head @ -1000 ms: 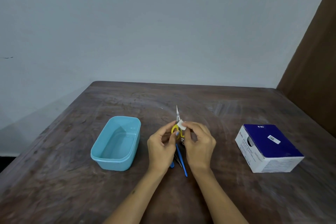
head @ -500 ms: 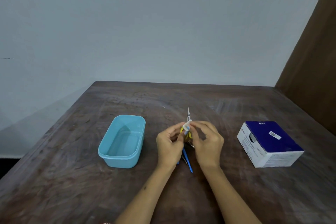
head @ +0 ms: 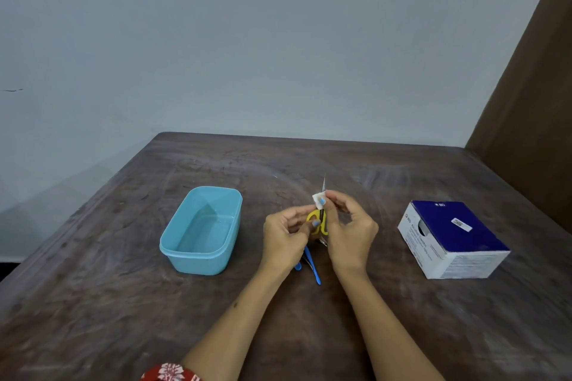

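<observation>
Item 1 – worktop, dark, scuffed wood; it carries everything below.

Item 2 – blue-handled tools, lying on the worktop under the wrists, partly hidden.

Item 3 – left hand, fingers curled round the yellow handles of small scissors, held above the worktop with the blade tip pointing away.

Item 4 – right hand, fingers pinching a white swab against the blade near the pivot.

I judge the step to be wiping the blade. It is done best by drawing the swab from pivot to tip, keeping skin behind the pad and off the edge, while the left hand holds the handles steady.

Item 5 – pale blue tub, left of the hands, open. Nothing solid shows inside, and I cannot tell whether it holds liquid.

Item 6 – blue-and-white box, well to the right, with a round opening in its side and its contents hidden.
</observation>
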Tool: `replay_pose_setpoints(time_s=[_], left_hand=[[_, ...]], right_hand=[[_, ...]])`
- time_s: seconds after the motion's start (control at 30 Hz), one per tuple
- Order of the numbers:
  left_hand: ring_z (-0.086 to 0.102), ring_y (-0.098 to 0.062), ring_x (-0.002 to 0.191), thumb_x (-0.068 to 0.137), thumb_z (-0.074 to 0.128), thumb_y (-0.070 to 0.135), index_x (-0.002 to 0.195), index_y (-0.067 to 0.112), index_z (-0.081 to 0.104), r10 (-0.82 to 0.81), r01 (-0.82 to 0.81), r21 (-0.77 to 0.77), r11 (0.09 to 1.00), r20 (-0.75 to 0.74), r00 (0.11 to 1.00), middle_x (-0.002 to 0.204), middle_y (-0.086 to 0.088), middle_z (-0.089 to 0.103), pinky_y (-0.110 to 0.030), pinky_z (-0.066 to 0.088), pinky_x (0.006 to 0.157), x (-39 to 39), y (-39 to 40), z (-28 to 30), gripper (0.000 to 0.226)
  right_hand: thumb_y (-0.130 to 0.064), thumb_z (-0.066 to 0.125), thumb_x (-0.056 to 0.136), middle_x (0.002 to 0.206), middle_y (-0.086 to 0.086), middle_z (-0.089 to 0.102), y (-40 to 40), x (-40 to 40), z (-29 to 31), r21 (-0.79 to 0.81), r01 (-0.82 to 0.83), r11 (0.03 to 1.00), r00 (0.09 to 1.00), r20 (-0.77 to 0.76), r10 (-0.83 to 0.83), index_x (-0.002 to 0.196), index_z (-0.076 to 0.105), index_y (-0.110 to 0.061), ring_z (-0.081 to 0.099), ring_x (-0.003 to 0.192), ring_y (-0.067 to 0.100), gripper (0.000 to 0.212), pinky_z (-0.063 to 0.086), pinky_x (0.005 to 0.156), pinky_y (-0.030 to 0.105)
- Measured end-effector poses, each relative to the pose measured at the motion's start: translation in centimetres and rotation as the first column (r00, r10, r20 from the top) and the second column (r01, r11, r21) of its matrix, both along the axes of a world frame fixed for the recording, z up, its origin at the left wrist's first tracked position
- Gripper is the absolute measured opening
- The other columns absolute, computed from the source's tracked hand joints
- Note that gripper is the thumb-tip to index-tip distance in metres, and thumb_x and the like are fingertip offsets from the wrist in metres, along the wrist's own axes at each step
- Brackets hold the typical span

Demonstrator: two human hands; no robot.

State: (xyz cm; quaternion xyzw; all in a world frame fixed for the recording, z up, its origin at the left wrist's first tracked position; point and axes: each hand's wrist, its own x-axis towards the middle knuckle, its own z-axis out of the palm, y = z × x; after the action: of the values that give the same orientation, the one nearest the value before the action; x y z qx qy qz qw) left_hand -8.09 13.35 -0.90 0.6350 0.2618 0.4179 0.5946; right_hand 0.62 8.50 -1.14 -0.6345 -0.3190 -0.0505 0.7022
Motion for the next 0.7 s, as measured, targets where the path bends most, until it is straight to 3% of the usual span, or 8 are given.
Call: replay_pose_setpoints(time_s=[0.2,0.4,0.53,0.63,0.7], left_hand=[[0.071,-0.017,0.086,0.083,0.061,-0.007,0.105,0.01,0.068,0.054,-0.054,0.011,0.999,0.01,0.999,0.094,-0.008,0.073,-0.031,0.058,0.077,-0.03,0.3,-0.12,0.028],[0.071,-0.017,0.088,0.083,0.063,-0.005,0.108,0.009,0.068,0.025,-0.025,0.033,0.999,-0.012,1.0,0.095,-0.007,0.074,-0.036,0.058,0.08,-0.01,0.43,-0.25,0.03],[0.072,-0.016,0.085,0.083,0.062,-0.006,0.104,0.014,0.069,0.036,-0.037,0.019,0.999,0.022,0.999,0.091,-0.003,0.074,-0.029,0.059,0.075,-0.06,0.63,-0.25,0.03],[0.072,-0.013,0.077,0.083,0.061,-0.009,0.105,0.008,0.068,-0.032,0.033,-0.019,0.999,0.019,0.999,0.078,0.007,0.074,-0.023,0.058,0.065,-0.06,0.49,-0.11,0.028],[0.072,-0.014,0.077,0.083,0.06,-0.009,0.106,0.005,0.067,-0.035,0.035,-0.018,0.999,0.009,0.999,0.08,0.004,0.074,-0.023,0.058,0.065,-0.02,0.4,-0.06,0.028]], right_hand=[[-0.006,0.072,0.078,0.083,-0.02,0.065,-0.19,-0.61,0.13,-0.01,0.017,1.0,0.994,0.111,-0.015,0.09,0.074,-0.02,0.066,0.083,0.01,0.018,0.054,0.074,0.031],[-0.005,0.071,0.079,0.085,-0.007,0.068,0.27,-0.26,0.26,0.02,0.063,0.998,0.982,0.179,-0.066,0.092,0.073,-0.015,0.064,0.083,0.009,0.017,0.051,0.075,0.018],[-0.004,0.072,0.078,0.085,-0.02,0.064,0.1,-0.49,-0.03,0.008,0.03,1.0,0.988,0.151,-0.031,0.092,0.073,-0.017,0.067,0.082,0.01,0.019,0.055,0.075,0.028],[-0.003,0.07,0.08,0.086,-0.009,0.067,0.35,-0.19,0.02,0.028,0.042,0.999,0.994,0.098,-0.044,0.093,0.073,-0.016,0.068,0.084,0.014,0.018,0.057,0.075,0.036],[-0.005,0.07,0.081,0.087,-0.004,0.069,0.53,-0.12,0.0,0.029,0.044,0.999,0.996,0.079,-0.047,0.094,0.073,-0.017,0.068,0.085,0.015,0.018,0.057,0.076,0.038]])
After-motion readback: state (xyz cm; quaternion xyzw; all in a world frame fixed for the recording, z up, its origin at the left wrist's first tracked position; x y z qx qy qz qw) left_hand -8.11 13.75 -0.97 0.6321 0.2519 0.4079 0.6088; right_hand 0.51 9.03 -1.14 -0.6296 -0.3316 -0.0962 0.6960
